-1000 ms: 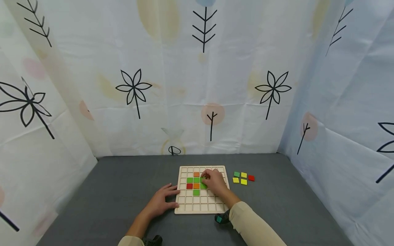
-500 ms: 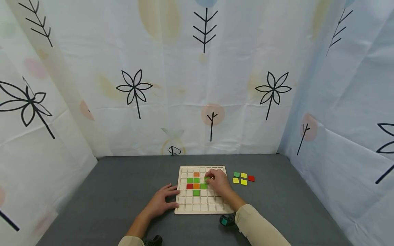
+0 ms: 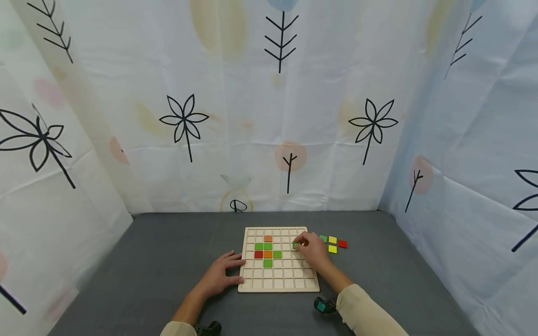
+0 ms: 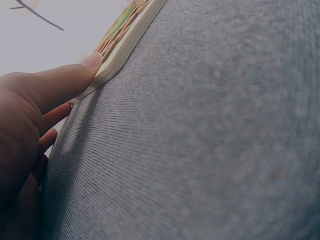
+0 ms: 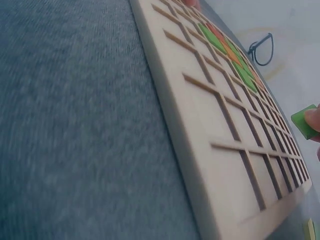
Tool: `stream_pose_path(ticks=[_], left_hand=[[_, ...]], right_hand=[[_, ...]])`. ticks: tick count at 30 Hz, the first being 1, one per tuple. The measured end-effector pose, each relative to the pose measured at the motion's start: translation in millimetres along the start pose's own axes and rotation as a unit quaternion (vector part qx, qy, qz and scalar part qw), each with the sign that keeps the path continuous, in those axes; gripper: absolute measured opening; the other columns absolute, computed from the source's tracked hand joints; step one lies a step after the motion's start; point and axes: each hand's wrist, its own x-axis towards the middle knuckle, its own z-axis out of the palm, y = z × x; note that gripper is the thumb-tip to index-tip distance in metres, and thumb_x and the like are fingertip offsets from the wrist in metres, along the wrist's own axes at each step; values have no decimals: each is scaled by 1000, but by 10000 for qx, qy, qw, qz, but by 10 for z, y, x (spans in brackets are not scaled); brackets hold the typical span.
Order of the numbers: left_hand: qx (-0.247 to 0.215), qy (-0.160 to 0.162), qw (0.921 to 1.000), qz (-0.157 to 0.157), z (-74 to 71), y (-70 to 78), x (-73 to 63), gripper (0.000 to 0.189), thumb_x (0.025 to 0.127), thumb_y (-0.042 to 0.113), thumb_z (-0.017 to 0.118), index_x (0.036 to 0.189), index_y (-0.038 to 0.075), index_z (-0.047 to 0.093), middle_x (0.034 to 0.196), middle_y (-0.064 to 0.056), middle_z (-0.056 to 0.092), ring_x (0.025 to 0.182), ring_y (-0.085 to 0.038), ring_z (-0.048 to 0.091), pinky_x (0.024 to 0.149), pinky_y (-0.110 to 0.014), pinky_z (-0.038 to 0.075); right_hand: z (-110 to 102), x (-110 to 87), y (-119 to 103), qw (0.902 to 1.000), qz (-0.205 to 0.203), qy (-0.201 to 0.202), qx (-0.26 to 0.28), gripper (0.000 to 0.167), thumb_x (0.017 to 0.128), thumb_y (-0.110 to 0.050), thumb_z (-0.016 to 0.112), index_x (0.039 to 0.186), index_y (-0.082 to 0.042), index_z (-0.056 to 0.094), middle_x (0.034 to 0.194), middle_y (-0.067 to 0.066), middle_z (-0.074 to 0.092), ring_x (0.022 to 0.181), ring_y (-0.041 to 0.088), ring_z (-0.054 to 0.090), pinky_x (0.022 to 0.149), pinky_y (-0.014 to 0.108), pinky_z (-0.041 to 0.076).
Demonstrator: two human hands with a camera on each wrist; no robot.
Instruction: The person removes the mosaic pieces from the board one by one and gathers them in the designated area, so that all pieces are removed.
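A light wooden grid board [image 3: 290, 275] lies flat on the grey table. Orange, red and green square tiles fill several of its cells left of centre, among them an orange tile [image 3: 268, 254] and a red tile [image 3: 258, 254]. My right hand [image 3: 314, 250] pinches a green tile [image 5: 303, 122] between thumb and fingers, over the board's right side. At the left edge rests my left hand [image 3: 219, 274], fingers spread and relaxed; its thumb [image 4: 75, 80] touches the board's rim in the left wrist view.
Right of the board lie loose tiles, including a yellow tile [image 3: 333, 249] and a red tile [image 3: 343, 244], partly hidden behind the right hand. The grey table [image 3: 176, 242] meets printed white curtains [image 3: 235, 93] at the back and both sides.
My right hand has lifted the green tile out of its cell beside the other green tiles and carried it rightward. The left hand stays at the board's edge.
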Motion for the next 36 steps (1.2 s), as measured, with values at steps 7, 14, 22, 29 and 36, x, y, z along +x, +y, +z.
stream_pose_path(ticks=[7, 14, 22, 29, 36], left_hand=[[-17, -33, 10000, 49, -3, -2, 4, 58, 80, 39, 78, 129, 11, 65, 141, -11, 51, 138, -41, 31, 103, -64, 29], [38, -25, 10000, 47, -13, 5, 5, 58, 80, 41, 78, 128, 11, 66, 141, -12, 52, 138, -41, 32, 103, -64, 29], [12, -30, 9999, 108, -13, -4, 0, 58, 81, 40, 78, 129, 10, 65, 141, -12, 52, 138, -41, 32, 102, -64, 30], [11, -37, 10000, 90, -18, 2, 9, 57, 80, 39, 79, 128, 10, 66, 141, -12, 52, 138, -40, 32, 103, -64, 29], [112, -49, 9999, 78, -22, -9, 17, 58, 80, 41, 78, 128, 11, 66, 141, -11, 52, 138, -40, 32, 103, -64, 29]], right_hand=[[-163, -97, 92, 9996, 222, 188, 33, 10, 84, -6, 75, 89, -13, 71, 80, -4, 57, 73, 15, 50, 63, 33, 43], [-348, -213, 252, 9991, 197, 369, 73, 14, 79, 0, 77, 87, -9, 71, 79, -4, 62, 71, 15, 54, 62, 30, 46], [-533, -353, 456, 9969, 531, 551, -187, 15, 79, -2, 78, 93, -5, 71, 87, 3, 67, 79, 20, 61, 71, 35, 51], [-687, -436, 591, 9951, 627, 675, -351, 15, 80, -2, 78, 93, -3, 71, 87, 5, 68, 78, 20, 61, 70, 34, 51], [-840, -504, 668, 9946, 622, 628, -549, 13, 81, -3, 77, 93, -4, 71, 85, 5, 68, 75, 21, 61, 68, 36, 50]])
